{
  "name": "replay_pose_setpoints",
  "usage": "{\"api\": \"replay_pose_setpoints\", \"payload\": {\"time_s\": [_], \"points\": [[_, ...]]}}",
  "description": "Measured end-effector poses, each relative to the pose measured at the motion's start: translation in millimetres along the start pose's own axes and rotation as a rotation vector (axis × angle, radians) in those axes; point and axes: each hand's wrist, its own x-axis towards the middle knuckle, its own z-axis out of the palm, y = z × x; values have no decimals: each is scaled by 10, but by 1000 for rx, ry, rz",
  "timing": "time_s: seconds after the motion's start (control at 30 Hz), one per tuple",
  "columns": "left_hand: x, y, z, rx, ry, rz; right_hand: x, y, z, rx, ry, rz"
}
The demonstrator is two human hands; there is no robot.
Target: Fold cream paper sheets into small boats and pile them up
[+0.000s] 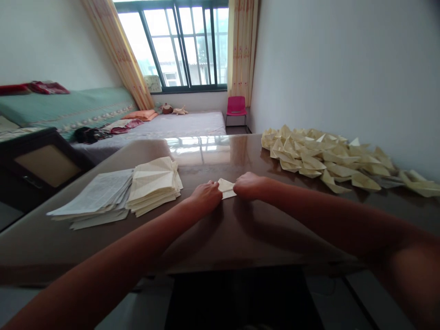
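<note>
A small folded piece of cream paper [226,188] lies on the glossy brown table [240,229], between both my hands. My left hand [206,196] is closed on its left edge, fingers curled. My right hand [249,185] is closed on its right edge, pressing it to the table. Most of the paper is hidden under my fingers.
A stack of creased cream sheets [154,185] and a pile of flat printed pages [96,199] lie at the left. A heap of several folded paper shapes [326,158] covers the table's right side by the wall. Beyond are a bed [185,123] and a pink chair [236,107].
</note>
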Motion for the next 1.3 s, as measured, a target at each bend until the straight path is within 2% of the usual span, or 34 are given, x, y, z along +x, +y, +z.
{"api": "replay_pose_setpoints", "payload": {"time_s": [0.1, 0.2, 0.4, 0.47, 0.6, 0.67, 0.87, 1.0, 1.13, 1.23, 1.3], "points": [[186, 56, 6, 2, 31, 4, -40, 176, -50, 21, -41, 36], [318, 123, 16, 9, 42, 0, -32, 351, 7, 103, -28, 24], [369, 197, -7, -3, 44, -46, 62, 532, 385, 382, 297, 32], [355, 168, 1, -17, 66, -65, 67, 566, 478, 440, 339, 65], [316, 51, 57, -56, 118, -94, 58, 645, 549, 729, 372, 108], [301, 0, 86, -69, 126, -111, 71, 654, 556, 777, 378, 127], [286, -27, 129, -102, 163, -145, 175, 492, 600, 586, 499, 174], [280, -14, 158, -163, 236, -167, 210, 478, 636, 743, 507, 176], [304, -4, 189, -373, 399, -183, 209, 507, 619, 989, 625, 172], [339, 10, 194, -626, 536, -200, 183, 439, 559, 988, 784, 137], [358, 12, 193, -774, 586, -232, 158, 371, 520, 974, 847, 81]]}}
